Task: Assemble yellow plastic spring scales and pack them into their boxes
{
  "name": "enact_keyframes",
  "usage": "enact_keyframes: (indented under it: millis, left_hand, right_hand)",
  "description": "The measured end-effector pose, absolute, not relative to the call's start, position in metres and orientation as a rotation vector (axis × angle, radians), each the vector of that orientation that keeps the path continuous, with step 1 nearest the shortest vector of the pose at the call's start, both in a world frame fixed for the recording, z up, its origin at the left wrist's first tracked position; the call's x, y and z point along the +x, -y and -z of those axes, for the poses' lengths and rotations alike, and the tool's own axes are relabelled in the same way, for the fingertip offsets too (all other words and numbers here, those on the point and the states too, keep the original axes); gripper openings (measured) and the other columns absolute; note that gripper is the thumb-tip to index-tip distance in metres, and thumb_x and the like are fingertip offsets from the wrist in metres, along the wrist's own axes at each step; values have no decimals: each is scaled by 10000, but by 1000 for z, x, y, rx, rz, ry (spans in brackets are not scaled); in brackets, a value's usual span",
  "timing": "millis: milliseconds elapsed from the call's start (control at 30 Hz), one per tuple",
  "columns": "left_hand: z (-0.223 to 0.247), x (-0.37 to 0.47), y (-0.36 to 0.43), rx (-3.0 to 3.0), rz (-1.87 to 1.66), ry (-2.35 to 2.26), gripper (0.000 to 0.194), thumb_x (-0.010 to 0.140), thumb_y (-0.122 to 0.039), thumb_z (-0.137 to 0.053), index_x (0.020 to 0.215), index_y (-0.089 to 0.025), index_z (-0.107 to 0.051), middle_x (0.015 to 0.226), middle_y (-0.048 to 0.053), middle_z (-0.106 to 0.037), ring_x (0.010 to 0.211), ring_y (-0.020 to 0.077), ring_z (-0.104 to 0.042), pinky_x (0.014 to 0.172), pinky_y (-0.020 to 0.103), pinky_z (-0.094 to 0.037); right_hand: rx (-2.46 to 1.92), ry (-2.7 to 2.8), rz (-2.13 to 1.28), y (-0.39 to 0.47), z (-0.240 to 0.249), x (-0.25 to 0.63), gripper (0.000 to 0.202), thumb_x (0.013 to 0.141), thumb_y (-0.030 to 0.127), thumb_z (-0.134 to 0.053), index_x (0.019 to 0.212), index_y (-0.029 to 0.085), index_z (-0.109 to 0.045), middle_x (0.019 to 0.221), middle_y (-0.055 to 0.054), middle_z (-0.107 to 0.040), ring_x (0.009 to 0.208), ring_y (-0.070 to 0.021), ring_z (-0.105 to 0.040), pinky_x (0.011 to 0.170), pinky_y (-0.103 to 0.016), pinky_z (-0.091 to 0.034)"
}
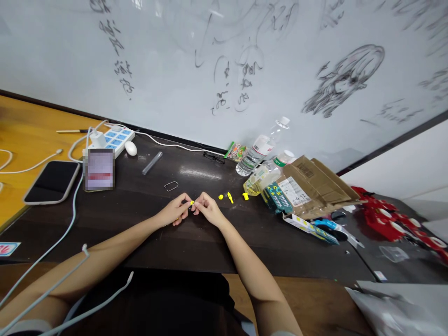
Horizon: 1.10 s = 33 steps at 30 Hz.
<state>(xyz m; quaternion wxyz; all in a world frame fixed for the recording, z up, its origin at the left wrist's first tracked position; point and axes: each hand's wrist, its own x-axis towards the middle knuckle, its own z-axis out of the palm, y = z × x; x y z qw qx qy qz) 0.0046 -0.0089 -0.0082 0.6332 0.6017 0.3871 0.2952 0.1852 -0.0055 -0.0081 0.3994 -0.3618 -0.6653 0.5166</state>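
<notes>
Over the dark table, my left hand (pixel 176 210) pinches a small yellow piece (pixel 192 202) between thumb and fingertips. My right hand (pixel 209 207) meets it from the other side, its fingers closed at the same piece; whether it grips the piece itself or something tiny beside it is hidden. Just to the right lie a small round yellow piece (pixel 220 197), a slim pointed yellow piece (pixel 230 198) and a blocky yellow piece (pixel 245 196). Beyond my left hand rests a bent wire loop (pixel 171 186).
A water bottle (pixel 255 151), a bottle of yellow liquid (pixel 266 175) and a torn cardboard box (pixel 308 186) stand at right. Behind are glasses (pixel 214 157) and a clear tube (pixel 152 163). At left are a phone (pixel 52 182), a power strip (pixel 119 139) and loose white cables.
</notes>
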Motion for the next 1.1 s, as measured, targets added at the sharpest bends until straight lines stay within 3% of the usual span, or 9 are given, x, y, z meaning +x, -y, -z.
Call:
enact_keyframes:
  millis: [300, 600, 1100]
  left_hand:
    - [-2, -3, 11, 1657, -657, -1029, 239, 879, -438, -411, 886, -204, -456, 488, -83, -503, 258, 52, -358, 298, 140, -247]
    - [-11, -7, 10, 1934, -619, -1121, 225, 854, -376, -460, 815, -197, -591, 476, -45, -580, 412, 103, -488, 471, 183, -323]
    - [-12, -8, 11, 1908, -611, -1110, 206, 837, -353, -462, 782, -187, -571, 445, -60, -516, 420, 105, -452, 479, 183, -293]
  right_hand:
    - [-907, 1687, -1304, 4, 13, 184, 336, 822, 484, -576, 761, 213, -386, 731, 0, -634, 540, -94, -542, 580, -260, -474]
    - [-879, 1678, -1366, 3, 13, 184, 361, 818, 496, -576, 748, 218, -357, 683, 15, -627, 499, -85, -514, 513, -234, -440]
    - [-960, 1641, -1311, 5, 18, 179, 365, 795, 501, -589, 737, 219, -364, 612, 54, -560, 492, -89, -537, 502, -235, -465]
